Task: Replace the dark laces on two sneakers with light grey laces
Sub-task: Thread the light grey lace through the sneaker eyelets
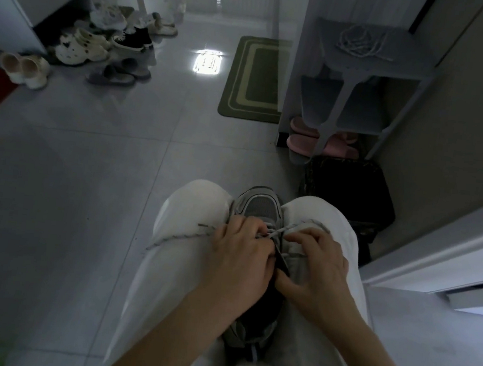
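I see the sneaker (261, 207) wedged between my white-trousered knees (193, 207), toe pointing away, above the tiled floor (87, 166). Both hands are clenched on the light grey lace (175, 237) over the eyelets. The left hand (242, 251) grips it where it crosses, and one loose end trails from under those fingers across the left thigh. The right hand (315, 265) pinches the other strand just beside the crossing, and its end curves over the right knee. A bundle of pale laces (365, 42) lies on the top shelf of the grey rack (419, 67) against the right wall.
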A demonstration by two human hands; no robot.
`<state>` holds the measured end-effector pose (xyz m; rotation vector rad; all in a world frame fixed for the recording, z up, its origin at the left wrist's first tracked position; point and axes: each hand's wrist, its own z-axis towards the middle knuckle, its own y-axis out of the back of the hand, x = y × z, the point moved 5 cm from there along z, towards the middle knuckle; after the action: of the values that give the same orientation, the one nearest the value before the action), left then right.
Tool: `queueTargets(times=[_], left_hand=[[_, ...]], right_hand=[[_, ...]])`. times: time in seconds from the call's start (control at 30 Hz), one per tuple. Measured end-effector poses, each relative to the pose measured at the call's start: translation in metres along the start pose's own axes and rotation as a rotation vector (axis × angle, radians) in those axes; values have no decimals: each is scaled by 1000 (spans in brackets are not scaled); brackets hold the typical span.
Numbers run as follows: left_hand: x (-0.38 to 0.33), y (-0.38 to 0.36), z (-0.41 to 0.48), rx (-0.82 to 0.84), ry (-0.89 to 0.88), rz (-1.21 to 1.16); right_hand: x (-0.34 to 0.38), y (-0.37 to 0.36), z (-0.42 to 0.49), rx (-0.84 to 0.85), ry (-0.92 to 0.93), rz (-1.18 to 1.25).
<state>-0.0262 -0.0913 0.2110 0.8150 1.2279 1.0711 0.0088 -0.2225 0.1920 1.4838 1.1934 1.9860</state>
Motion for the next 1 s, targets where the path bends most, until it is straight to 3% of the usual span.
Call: queueTargets(times=[0.37,0.6,0.7,0.8,1.0], left_hand=[[44,34,-24,-130,120,-226],[105,55,-48,-189,298,-196],[129,54,-56,-122,398,-211],[126,47,-56,72,417,-165],[64,36,-33,132,196,-177]], right_hand=[[-1,3,3,-34,-49,63],[-3,2,4,-4,-74,22],[1,4,4,-1,-30,-6],[2,6,4,-12,2,-1],[11,4,4,22,17,52]])
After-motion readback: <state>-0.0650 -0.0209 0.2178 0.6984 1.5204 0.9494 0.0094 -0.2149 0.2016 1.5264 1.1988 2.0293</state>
